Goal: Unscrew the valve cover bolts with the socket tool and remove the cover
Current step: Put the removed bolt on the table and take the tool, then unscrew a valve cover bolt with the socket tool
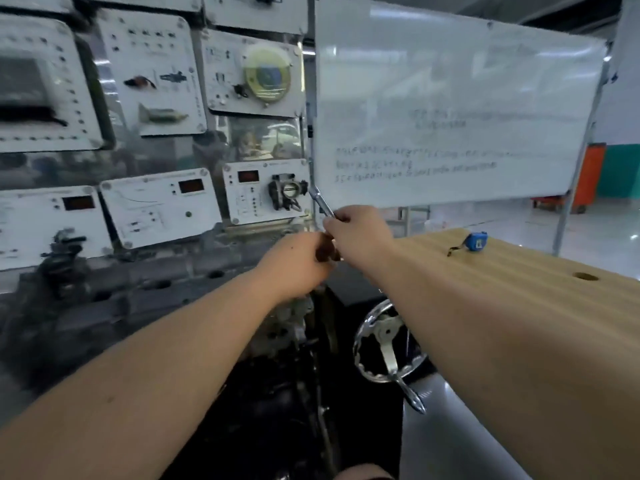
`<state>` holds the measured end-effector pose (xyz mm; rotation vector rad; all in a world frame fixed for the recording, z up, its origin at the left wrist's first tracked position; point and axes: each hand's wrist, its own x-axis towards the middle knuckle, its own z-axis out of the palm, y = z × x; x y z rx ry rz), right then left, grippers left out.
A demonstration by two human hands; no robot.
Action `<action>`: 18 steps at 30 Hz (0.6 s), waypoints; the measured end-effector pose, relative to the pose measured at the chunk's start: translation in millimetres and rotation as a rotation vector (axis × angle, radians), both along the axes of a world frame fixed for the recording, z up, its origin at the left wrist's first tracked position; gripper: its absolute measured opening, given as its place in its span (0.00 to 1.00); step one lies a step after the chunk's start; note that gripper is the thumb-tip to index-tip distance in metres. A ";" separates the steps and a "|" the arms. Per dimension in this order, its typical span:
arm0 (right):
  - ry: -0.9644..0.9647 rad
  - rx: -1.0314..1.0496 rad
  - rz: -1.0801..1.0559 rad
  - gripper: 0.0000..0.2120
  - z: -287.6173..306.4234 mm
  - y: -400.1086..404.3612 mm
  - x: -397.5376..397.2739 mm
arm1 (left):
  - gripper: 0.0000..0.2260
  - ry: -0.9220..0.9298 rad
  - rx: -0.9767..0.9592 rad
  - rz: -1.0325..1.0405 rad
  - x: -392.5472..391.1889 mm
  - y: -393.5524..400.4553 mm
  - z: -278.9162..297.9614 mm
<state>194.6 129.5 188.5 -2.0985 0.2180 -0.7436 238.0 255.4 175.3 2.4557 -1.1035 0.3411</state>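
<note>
**Two hands on the socket tool**

Both hands meet in front of the large whiteboard (450,98). The right hand (356,233) grips the shiny metal socket tool (320,201) by its handle, its head angled up-left, below the whiteboard's lower left corner. The left hand (298,261), just beside and touching, curls around a dark part (323,251) beneath. Any valve cover is blurred beyond telling.

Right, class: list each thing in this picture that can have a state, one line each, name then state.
socket tool: held up in the air, metal end pointing up-left.
right hand: grips the socket tool's shaft.
left hand: curled round the tool's dark handle end.
blue tape measure: lying on the wooden bench, strap loose.
handwheel: untouched, crank handle pointing down.
whiteboard: standing, faint writing on it.
</note>
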 end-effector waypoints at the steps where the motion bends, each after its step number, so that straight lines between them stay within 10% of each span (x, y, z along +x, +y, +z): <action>1: -0.011 -0.001 0.026 0.16 2.2 15.6 12.8 | 0.11 0.005 -0.008 0.019 6.9 18.0 3.4; 18: -0.095 0.484 0.478 0.14 45.5 160.9 164.7 | 0.07 0.024 -0.140 0.473 130.2 223.3 19.6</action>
